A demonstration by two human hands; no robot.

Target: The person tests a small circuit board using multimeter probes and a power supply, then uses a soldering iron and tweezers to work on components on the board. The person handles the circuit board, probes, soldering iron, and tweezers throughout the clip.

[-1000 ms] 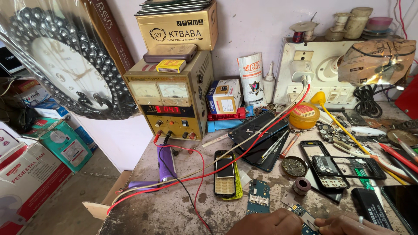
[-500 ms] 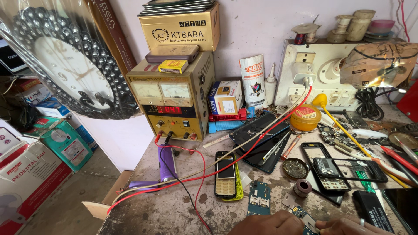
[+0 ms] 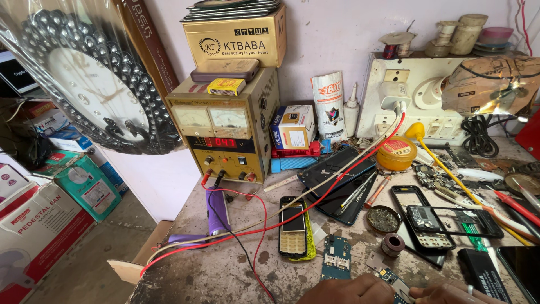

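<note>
Right now both hands sit at the bottom edge of the head view, mostly cut off. Left hand (image 3: 351, 291) and right hand (image 3: 450, 294) meet over a small circuit board (image 3: 390, 278), bluish with a metal shield, at the front edge of the workbench (image 3: 225, 270). Fingertips of both hands pinch or touch the board; exact hold is partly out of frame, but both look closed on it.

Just left of that board: a second blue circuit board (image 3: 336, 258) lying flat, apart from the hands. Further left, a keypad phone (image 3: 293, 227) with a yellow side, face up. A red wire (image 3: 315, 205) and a pale one cross over the phone area, running toward the wall socket panel (image 3: 394, 101). Purple battery cell (image 3: 216, 211) lies near the bench power supply (image 3: 225, 129), which has two analogue meters and a red digit display lit.

Right of the phone: a small round tin (image 3: 384, 219) of bits, a small solder spool (image 3: 392, 245), an empty black phone frame (image 3: 419, 217), and a yellow flux tin (image 3: 396, 153). Screwdrivers with red handles (image 3: 514, 205) lie at far right. Cardboard box (image 3: 236, 36) sits on top of the supply. A large decorative wall clock (image 3: 90, 84) in plastic wrap stands on the left.
</note>
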